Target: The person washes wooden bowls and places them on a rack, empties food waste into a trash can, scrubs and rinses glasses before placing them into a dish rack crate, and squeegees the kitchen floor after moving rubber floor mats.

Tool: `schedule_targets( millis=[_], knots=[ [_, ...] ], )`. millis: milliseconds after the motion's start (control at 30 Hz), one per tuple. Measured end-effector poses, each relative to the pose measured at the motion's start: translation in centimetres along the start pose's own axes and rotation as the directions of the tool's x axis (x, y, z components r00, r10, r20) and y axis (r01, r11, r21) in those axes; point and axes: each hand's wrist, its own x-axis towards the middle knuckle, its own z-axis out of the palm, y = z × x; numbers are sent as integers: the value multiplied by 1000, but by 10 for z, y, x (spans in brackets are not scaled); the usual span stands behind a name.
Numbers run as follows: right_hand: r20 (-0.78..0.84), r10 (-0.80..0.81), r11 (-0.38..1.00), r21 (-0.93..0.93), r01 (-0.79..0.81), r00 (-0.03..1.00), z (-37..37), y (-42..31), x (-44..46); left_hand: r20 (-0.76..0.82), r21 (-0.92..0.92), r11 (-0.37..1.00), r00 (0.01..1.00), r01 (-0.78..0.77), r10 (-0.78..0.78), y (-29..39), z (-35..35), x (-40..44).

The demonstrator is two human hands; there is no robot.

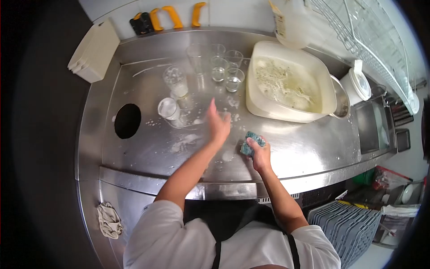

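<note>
My right hand (260,154) is closed around a green scouring sponge (251,142) above the steel counter (291,148). To its left, my left hand (218,123) is stretched out over the counter, blurred by motion, its fingers apart and nothing visible in it. Left of that hand, a small foamy glass (169,109) and a taller foamy glass (175,81) stand on the metal. Behind my hands is a group of several clear glasses, among them one at the front (234,80). Foam and water drops are scattered over the counter.
A cream tub (286,117) of cloudy water stands at the back right, beside a metal bowl (341,96) and a white lidded container (357,87). A round hole (127,121) opens at the left. A wire rack (358,40) hangs at the upper right.
</note>
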Motion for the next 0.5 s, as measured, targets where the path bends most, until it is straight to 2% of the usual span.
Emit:
schedule_targets(
  millis=[33, 100, 200, 267, 300, 367, 400, 433, 500],
  knots=[
    [-3, -47, 998, -29, 47, 999, -10, 7, 1, 37, 184, 976, 993, -116, 111, 22, 13, 27],
    [-24, -119, 989, -89, 116, 993, -28, 18, 1, 0, 358, 905, 969, -230, 246, 25, 50, 70],
    [-66, -109, 977, -188, 95, 992, -51, 25, -4, 169, 385, 922, 985, -29, -40, 30, 70, 112],
    [-77, -51, 981, -190, 35, 996, -53, 9, -10, 160, 329, 933, 982, -145, 96, 15, 62, 110],
    [-59, -127, 977, -177, 115, 990, -55, 12, -8, 149, 303, 930, 975, -206, 167, 6, 58, 107],
    [-44, -222, 970, -117, 215, 974, -54, 19, -3, 133, -33, 999, 991, 1, 4, -9, 42, 80],
    [-45, -239, 969, -73, 235, 970, -50, 20, -2, 151, -199, 974, 985, 111, -81, -14, 31, 60],
    [-53, -193, 981, -6, 192, 980, -39, 15, -1, 111, -311, 935, 984, 169, -141, -12, 24, 36],
    [63, -89, 974, 212, 74, 994, -16, 23, 16, 74, -509, 820, 962, 262, -262, 3, 16, -21]
  ],
)
